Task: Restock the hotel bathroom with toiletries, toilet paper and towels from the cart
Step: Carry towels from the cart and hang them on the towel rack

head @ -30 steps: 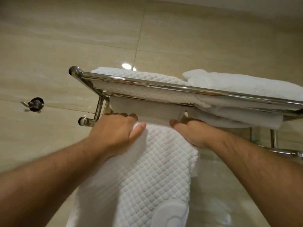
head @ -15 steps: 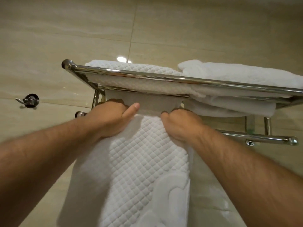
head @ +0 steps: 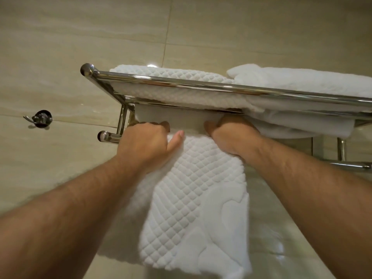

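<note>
**Settling the quilted towel over the rack's lower bar**

Both hands work just under the towel rack. The left hand and right hand curl over the top fold of the quilted towel, knuckles forward and fingertips hidden behind the cloth, so how firmly they pinch it cannot be told. The towel drapes from the lower bar and hangs below the rack, while folded towels lie on its top shelf.

The likely risk is an uneven drape. If more cloth hangs in front than behind, the towel's weight could drag it off the smooth bar once the hands let go. Knuckles pushing upward could also disturb the shelf stack.

Compared with a second ago, the right hand has curled tighter and tucked closer under the shelf. The left hand keeps its place.
</note>
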